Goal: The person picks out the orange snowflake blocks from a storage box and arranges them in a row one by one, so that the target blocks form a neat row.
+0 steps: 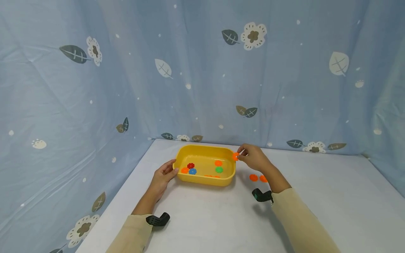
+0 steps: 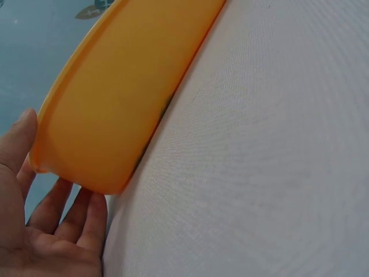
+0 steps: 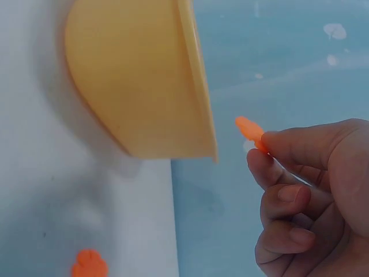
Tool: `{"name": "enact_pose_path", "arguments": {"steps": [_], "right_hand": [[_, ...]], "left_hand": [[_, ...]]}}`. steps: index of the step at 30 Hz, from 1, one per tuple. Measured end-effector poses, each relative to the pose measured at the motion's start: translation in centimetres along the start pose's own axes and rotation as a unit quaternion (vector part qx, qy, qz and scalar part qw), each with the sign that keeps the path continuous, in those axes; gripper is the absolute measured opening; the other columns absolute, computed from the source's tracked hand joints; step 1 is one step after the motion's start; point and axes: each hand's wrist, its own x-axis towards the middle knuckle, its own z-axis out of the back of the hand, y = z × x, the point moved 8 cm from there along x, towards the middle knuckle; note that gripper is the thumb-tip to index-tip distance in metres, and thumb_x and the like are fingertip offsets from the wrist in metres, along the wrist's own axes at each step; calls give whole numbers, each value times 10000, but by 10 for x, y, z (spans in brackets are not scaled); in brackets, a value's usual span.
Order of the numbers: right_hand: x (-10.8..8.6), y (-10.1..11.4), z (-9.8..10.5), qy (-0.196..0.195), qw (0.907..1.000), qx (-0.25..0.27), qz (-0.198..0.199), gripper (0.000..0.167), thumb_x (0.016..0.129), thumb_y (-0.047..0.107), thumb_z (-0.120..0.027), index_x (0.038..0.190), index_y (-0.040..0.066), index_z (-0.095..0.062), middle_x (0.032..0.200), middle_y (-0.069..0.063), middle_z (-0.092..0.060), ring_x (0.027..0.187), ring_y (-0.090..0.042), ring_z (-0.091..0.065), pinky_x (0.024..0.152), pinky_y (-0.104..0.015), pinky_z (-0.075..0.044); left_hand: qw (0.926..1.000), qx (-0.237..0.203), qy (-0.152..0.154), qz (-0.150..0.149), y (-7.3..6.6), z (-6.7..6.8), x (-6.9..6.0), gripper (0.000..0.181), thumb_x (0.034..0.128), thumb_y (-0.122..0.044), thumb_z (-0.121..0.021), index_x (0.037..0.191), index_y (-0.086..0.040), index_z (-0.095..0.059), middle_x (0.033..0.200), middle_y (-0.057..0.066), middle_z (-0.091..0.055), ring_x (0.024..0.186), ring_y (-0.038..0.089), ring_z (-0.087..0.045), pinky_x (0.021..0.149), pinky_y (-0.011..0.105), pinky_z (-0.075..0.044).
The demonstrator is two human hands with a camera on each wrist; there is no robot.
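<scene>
A yellow plastic basin (image 1: 202, 180) stands on the white table, with several flower-shaped discs inside: a red disc (image 1: 191, 165), a blue disc (image 1: 192, 171), a green disc (image 1: 219, 169) and some orange ones. My left hand (image 1: 160, 180) holds the basin's left end, thumb at the rim and fingers against the outer wall (image 2: 98, 115). Between thumb and forefinger my right hand (image 1: 255, 159) pinches an orange flower-shaped disc (image 3: 250, 130), just off the basin's right rim. In the right wrist view a gap shows between that disc and the rim.
Two orange discs (image 1: 254, 177) lie on the white table (image 1: 202, 218) right of the basin, one partly covered by the right wrist. A blue patterned curtain (image 1: 202, 88) hangs behind and at the left. Both wrists wear black camera mounts (image 1: 262, 195).
</scene>
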Motion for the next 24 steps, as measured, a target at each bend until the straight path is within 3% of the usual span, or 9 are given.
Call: {"name": "enact_pose_path", "arguments": {"steps": [24], "right_hand": [[-27,-40,36,-152,9985,-437,-286,227,951,209,-616,1130,69,-620,995,-98,-645,868,-257,-604,730,-405,-521]], "left_hand": [[10000,17,-24,13,3,2,3,480,929,-163,-681,1386,-166,-533,1446,114,-458,1320,264,-421,1000,333,-444]]}}
